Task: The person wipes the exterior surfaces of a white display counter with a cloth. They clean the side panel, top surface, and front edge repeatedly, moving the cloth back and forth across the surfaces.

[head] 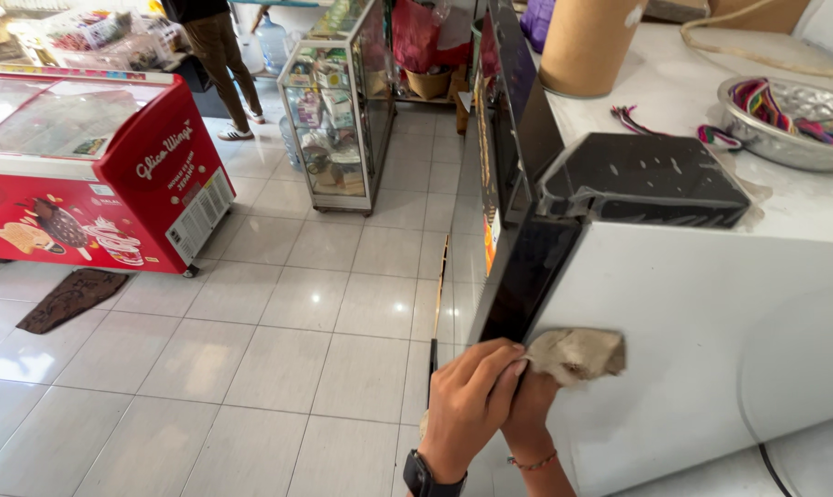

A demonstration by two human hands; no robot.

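A crumpled beige cloth (577,354) is pressed against the white side wall of a tall cabinet (711,322), just right of its black front edge (527,276). My right hand (536,400), with a thin bracelet on the wrist, holds the cloth from below and is mostly hidden. My left hand (471,400), with a black watch on the wrist, lies over the right one. Its bent fingers close on the cloth's left end at the black edge.
On the cabinet top are a black tray (646,179), a metal bowl of coloured cords (793,120) and a brown cylinder (586,41). A red chest freezer (149,175) and a glass display case (338,101) stand on the tiled floor. A person (223,55) stands at the back.
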